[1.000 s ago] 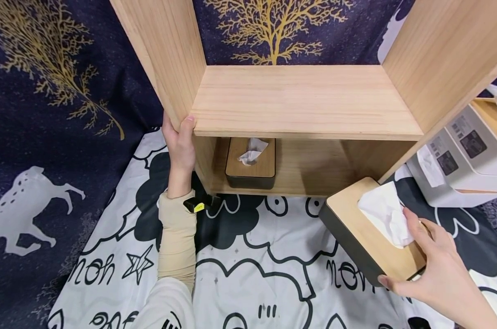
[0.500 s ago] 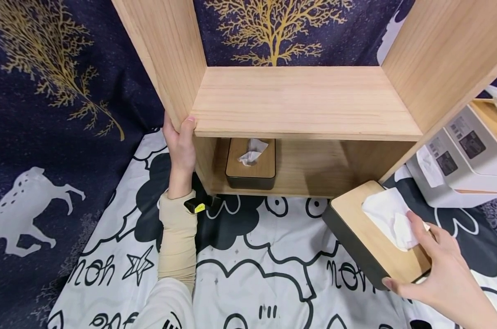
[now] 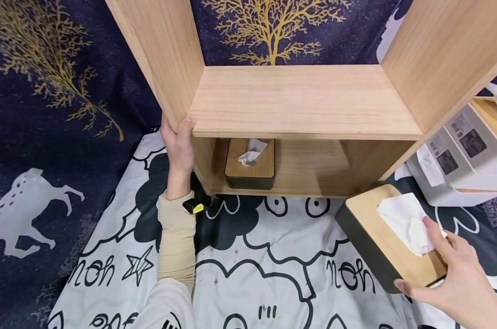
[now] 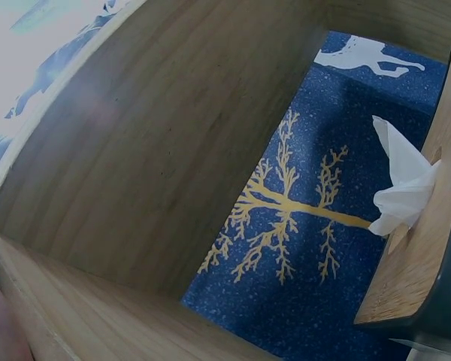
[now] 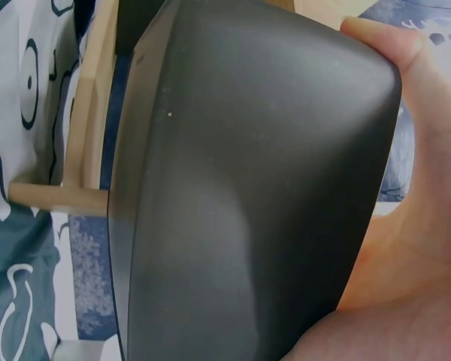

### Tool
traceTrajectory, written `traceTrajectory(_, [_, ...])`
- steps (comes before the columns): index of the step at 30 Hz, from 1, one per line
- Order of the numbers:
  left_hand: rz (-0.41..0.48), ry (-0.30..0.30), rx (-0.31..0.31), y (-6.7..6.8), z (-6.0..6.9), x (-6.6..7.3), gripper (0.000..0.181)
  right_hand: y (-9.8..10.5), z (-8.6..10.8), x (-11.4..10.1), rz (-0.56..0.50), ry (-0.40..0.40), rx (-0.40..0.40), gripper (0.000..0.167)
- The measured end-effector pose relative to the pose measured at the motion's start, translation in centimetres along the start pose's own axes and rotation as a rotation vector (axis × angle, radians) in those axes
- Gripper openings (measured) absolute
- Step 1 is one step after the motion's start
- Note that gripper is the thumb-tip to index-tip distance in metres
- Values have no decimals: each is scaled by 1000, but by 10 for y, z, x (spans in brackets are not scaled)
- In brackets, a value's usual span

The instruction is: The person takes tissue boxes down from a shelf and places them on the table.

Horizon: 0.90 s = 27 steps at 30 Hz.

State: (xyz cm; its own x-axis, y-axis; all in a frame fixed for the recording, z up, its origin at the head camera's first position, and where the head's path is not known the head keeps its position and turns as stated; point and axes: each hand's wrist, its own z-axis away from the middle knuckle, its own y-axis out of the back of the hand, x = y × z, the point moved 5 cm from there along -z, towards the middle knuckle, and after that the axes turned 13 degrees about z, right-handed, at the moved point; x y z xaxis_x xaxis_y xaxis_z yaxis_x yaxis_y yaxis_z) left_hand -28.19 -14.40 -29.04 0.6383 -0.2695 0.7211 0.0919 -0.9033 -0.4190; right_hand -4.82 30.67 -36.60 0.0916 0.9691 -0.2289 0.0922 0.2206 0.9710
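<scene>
My left hand [image 3: 180, 148] grips the left upright of a wooden shelf [image 3: 306, 103], its thumb over the front edge by the middle board. At the lower right, my right hand [image 3: 458, 269] holds a tissue box [image 3: 365, 246] by its near end. That box has a dark grey body and a light wood lid, with a white tissue [image 3: 406, 221] poking out. It is tilted, in front of the shelf's lower right corner. Its dark side [image 5: 255, 173] fills the right wrist view. A second tissue box [image 3: 250, 171] sits inside the lower compartment at the left.
White tissue boxes with wood lids [image 3: 474, 146] are stacked right of the shelf. A patterned black-and-white cloth [image 3: 248, 269] covers the surface below. Dark blue fabric with gold trees [image 3: 46, 137] hangs behind and to the left.
My right hand has drawn the tissue box to the right and slightly toward me, away from the shelf's opening. My left hand keeps its hold on the upright.
</scene>
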Motion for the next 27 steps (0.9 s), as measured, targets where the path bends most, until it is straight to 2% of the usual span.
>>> traceTrajectory(13, [-12, -2, -5, 1, 0, -1, 59, 0, -5, 14, 52, -40, 3, 129])
traceTrajectory(20, [-5, -2, -3, 1, 0, -1, 57, -1, -6, 21, 99, -129, -37, 127])
traceTrajectory(27, [-14, 1, -17, 0, 0, -1, 60, 0, -8, 25, 89, -157, -5, 126])
